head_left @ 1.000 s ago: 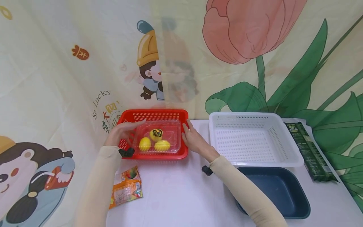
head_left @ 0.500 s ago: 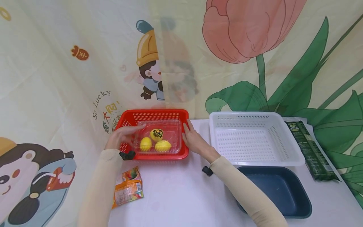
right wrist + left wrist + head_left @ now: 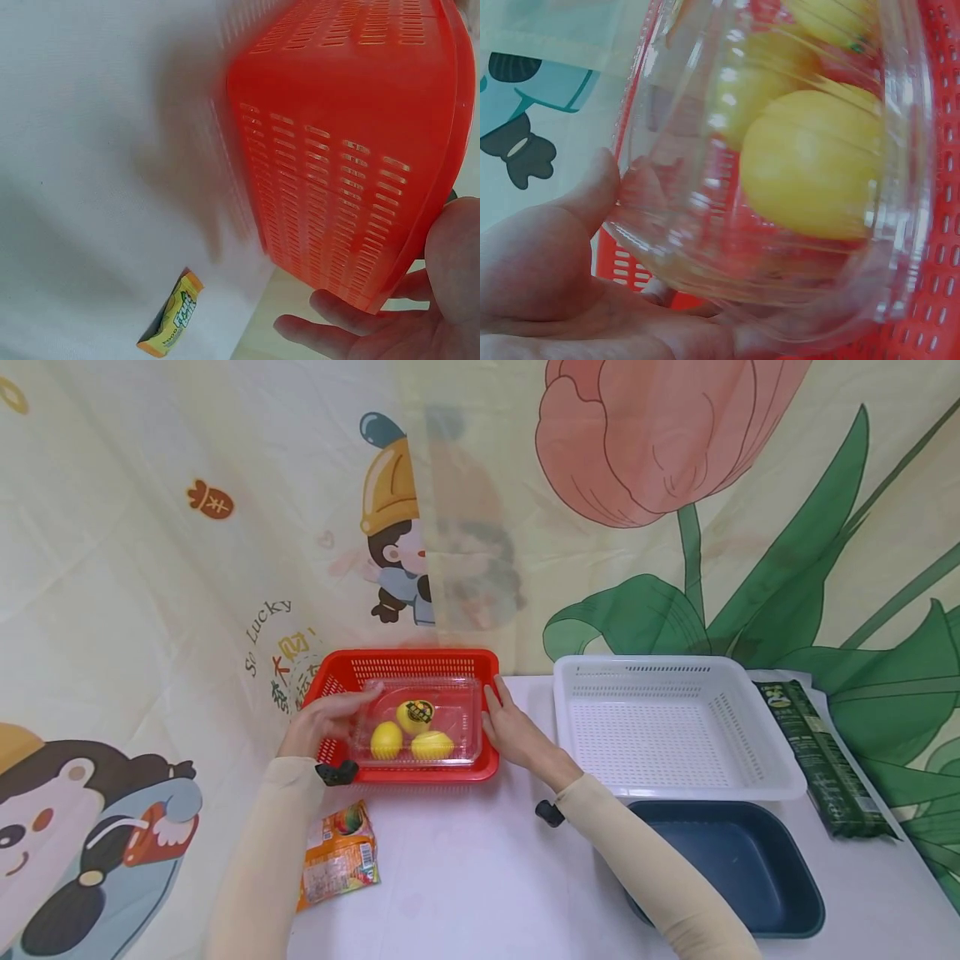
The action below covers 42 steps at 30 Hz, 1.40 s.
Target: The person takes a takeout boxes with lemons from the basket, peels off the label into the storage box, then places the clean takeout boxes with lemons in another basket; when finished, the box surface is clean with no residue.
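A clear plastic box (image 3: 465, 727) holding three round yellow pieces (image 3: 386, 740) lies within the red slotted basket (image 3: 420, 774). A dark round sticker shows over one piece. My left hand (image 3: 318, 720) grips the box's left end; in the left wrist view the thumb is at one side and the fingers pass beneath the box (image 3: 682, 255). At the basket's right rim is my right hand (image 3: 517, 731). The right wrist view shows those fingers (image 3: 337, 319) outside the basket wall (image 3: 322, 172), with the thumb side against the rim.
An orange snack packet (image 3: 337, 856) lies in front of the red basket. To the right stand a white slotted basket (image 3: 678, 792) and, nearer, a dark blue tub (image 3: 806, 893) partly under my right sleeve. A long dark green packet (image 3: 825, 768) lies at the far right, before a printed curtain (image 3: 480, 527).
The clear box has shifted very slightly to the right in the basket, and my left fingers have moved a little nearer. My right hand has stayed at the rim.
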Motion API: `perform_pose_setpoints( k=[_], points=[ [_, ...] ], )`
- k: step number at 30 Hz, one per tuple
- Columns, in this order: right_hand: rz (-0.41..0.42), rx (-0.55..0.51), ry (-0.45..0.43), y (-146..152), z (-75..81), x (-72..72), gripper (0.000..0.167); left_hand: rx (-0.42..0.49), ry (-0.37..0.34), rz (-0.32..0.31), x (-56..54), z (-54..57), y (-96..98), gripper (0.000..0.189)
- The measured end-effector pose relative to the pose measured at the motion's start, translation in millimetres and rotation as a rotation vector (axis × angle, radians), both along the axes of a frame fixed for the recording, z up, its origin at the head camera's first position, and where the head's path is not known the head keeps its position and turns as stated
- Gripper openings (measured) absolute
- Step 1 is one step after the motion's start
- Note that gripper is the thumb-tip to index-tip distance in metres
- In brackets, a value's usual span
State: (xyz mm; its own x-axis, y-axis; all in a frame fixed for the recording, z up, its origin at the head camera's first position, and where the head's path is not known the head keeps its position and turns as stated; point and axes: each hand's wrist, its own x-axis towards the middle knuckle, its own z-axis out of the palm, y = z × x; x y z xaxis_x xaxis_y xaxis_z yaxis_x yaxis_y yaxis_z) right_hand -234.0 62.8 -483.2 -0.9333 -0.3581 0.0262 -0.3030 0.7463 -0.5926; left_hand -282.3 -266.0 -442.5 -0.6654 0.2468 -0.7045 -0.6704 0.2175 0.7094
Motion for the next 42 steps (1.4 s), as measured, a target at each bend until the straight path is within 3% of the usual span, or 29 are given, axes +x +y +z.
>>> perform_pose_setpoints(
  k=[17, 25, 32, 35, 42],
  points=[
    [0.015, -0.001, 0.005, -1, -0.4, 0.1, 0.065, 0.117, 0.011, 0.043, 4.8, -2.7, 2.0, 0.058],
    [0.007, 0.021, 0.025, -2, -2.4, 0.9, 0.064, 0.075, 0.056, 0.048, 6.3, -1.5, 3.4, 0.067],
    [0.008, 0.022, 0.025, -4, -5.3, 1.7, 0.065, 0.063, 0.08, 0.029, 9.7, 8.1, -1.9, 0.069],
    [0.002, 0.028, 0.03, -4, -5.2, 2.0, 0.065, 0.088, 0.091, -0.002, 8.3, 15.1, -5.1, 0.067],
    [-0.008, 0.043, 0.039, -1, -4.4, 0.0, 0.064, 0.055, 0.162, -0.026, 9.0, 33.7, -6.7, 0.072]
  ],
)
